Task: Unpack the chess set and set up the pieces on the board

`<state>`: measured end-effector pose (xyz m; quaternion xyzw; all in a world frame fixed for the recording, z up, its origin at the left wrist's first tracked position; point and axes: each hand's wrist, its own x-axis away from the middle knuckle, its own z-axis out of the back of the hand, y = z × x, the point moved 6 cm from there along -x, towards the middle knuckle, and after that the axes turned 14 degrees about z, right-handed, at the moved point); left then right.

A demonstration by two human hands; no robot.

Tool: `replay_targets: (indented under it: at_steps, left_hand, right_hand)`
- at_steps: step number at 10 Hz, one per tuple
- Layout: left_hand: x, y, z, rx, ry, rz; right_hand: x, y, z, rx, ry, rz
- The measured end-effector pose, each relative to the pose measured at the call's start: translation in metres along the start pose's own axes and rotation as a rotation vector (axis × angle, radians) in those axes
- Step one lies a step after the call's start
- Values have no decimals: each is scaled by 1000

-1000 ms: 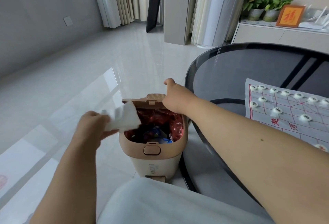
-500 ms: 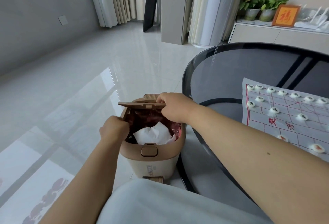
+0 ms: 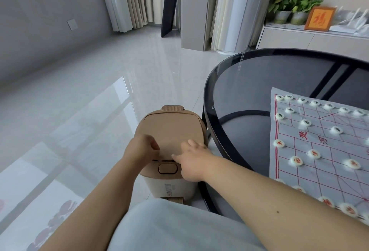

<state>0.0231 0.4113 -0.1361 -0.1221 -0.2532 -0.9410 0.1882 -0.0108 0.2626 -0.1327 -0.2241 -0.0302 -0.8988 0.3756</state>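
Your left hand [image 3: 142, 149] and right hand [image 3: 192, 160] press flat on the bin lid [image 3: 171, 131], grasping nothing. The pieces [image 3: 314, 154] look light, hard, slippery; pinch their rims.

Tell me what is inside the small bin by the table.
Nothing inside shows: the bin has its tan lid down, with the left hand and right hand on it.

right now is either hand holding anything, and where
Nothing is held. Both the left hand and right hand rest on the front edge of the bin lid.
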Motion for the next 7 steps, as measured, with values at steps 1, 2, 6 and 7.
replay_targets:
  at_steps: [1,2,6,7]
  left_hand:
    - [-5,0,-8,-50,-30,25]
    - [-13,-1,-12,-65,-42,43]
    - [-28,2,-18,-203,-73,84]
    - [-32,7,-21,-306,-93,96]
  right_hand:
    - [-3,2,-3,-9,-43,-27]
    - [-4,2,-2,-6,-72,-42]
    - [-2,-3,14,-163,-100,-107]
    - [16,-4,49,-316,232,-98]
